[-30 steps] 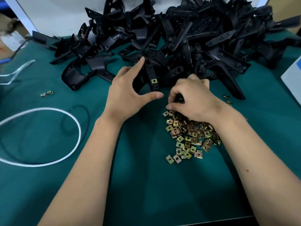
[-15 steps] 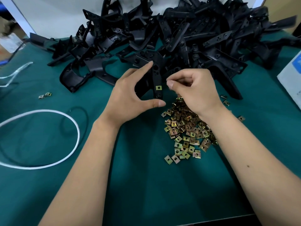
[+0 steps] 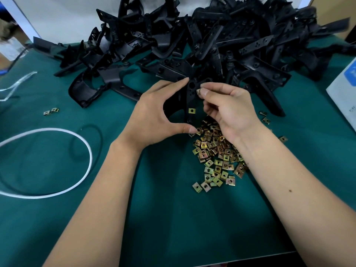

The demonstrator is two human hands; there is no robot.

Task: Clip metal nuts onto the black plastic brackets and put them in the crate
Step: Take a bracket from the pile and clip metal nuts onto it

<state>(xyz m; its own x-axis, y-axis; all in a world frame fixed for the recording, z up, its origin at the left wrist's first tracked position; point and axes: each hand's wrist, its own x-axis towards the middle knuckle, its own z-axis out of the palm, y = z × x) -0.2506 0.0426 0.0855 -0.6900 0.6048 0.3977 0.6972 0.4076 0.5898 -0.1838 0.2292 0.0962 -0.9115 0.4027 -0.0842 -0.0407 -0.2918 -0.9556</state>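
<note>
My left hand (image 3: 154, 116) holds a black plastic bracket (image 3: 191, 99) upright between forefinger and thumb. One metal nut (image 3: 191, 111) sits clipped on the bracket's lower part. My right hand (image 3: 229, 108) pinches another metal nut (image 3: 198, 91) against the bracket's upper right edge. A loose pile of brass-coloured metal nuts (image 3: 217, 153) lies on the green mat just below both hands. Behind them a large heap of black brackets (image 3: 192, 45) covers the back of the table. No crate is in view.
A white cord loop (image 3: 57, 162) and a thin black ring (image 3: 90, 135) lie on the green mat (image 3: 173, 218) at left. Two stray nuts (image 3: 51, 111) sit further left. A white box (image 3: 344, 93) stands at the right edge.
My right hand has lifted from the nut pile with one nut and brought it up to the bracket's upper edge. The left hand kept hold of the bracket.
</note>
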